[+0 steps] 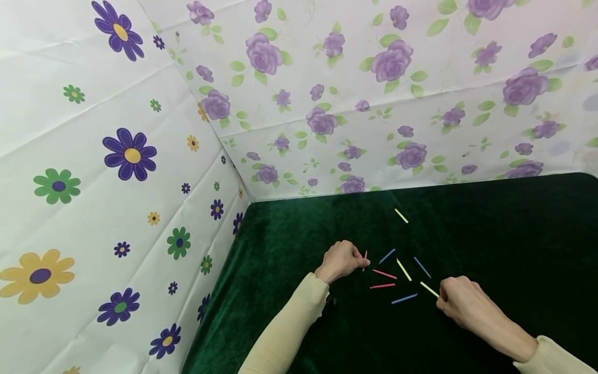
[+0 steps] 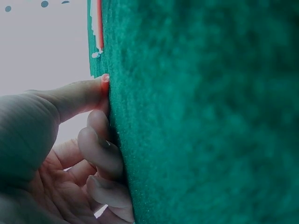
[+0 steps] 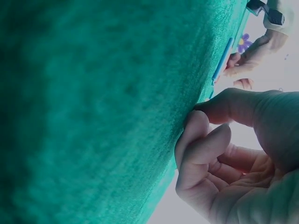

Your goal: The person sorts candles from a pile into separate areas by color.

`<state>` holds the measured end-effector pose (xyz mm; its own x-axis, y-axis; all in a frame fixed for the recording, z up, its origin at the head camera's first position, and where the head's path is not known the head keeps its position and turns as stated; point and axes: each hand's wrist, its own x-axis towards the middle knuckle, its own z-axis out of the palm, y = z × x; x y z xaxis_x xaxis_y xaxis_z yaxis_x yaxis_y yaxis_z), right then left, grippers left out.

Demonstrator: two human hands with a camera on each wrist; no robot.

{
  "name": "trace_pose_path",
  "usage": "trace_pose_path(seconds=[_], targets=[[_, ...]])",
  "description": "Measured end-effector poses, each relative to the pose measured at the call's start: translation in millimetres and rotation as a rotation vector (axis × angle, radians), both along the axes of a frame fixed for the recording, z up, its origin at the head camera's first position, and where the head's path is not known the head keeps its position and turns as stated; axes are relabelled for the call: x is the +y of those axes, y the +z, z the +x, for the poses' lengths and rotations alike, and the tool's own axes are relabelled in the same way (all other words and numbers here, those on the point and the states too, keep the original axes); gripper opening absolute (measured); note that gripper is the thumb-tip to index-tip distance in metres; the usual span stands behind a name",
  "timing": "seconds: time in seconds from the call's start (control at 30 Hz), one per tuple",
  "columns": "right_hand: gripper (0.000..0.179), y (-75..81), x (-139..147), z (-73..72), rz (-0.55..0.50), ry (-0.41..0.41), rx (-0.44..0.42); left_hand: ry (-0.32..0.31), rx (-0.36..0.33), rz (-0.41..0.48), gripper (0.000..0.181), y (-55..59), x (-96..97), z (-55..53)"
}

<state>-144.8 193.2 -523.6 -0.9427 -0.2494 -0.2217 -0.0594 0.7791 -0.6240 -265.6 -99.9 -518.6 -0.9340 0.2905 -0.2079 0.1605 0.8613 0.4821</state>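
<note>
My left hand (image 1: 342, 261) pinches a thin red candle (image 1: 366, 254) between thumb and fingertips, low over the green cloth. In the left wrist view one end of that candle (image 2: 105, 80) pokes out above the thumb. On the right, the fingers of my right hand (image 1: 472, 301) pinch the near end of a yellow candle (image 1: 429, 289), which lies slanted. Between the hands lie two more red candles (image 1: 384, 274), a yellow candle (image 1: 404, 270) and blue candles (image 1: 386, 256). In the right wrist view my curled fingers hide the yellow candle.
Dark green velvety cloth (image 1: 514, 234) covers the table. Farther back lies another yellow candle (image 1: 401, 216), apart from the group. A white sheet with daisies (image 1: 93, 208) hangs at the left, and one with purple roses (image 1: 289, 135) stands behind the table.
</note>
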Motion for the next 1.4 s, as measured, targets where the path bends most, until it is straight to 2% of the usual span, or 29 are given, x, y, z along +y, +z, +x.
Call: trace_pose_path(seconds=[0.3,0.67,0.93,1.23,1.4], targets=[[0.005,3.6,2,-1.3,-0.023,0.006,-0.03,0.004,0.003,-0.006,0.036,1.4,0.1,-0.1],[0.007,11.5,0,-5.5,-0.02,0.02,-0.005,0.004,-0.006,0.007,0.035,2.2,-2.5,0.3],[0.009,18.9,1,-11.3,-0.012,0.039,0.083,0.0,-0.001,0.014,0.034,1.2,-1.8,-0.9],[0.013,18.2,-2,-18.5,-0.002,0.052,0.204,0.003,0.01,-0.005,0.035,-0.8,-0.8,0.1],[0.013,19.7,-2,-26.1,0.01,0.055,0.235,0.002,0.016,-0.011,0.034,-0.9,-0.1,0.2]])
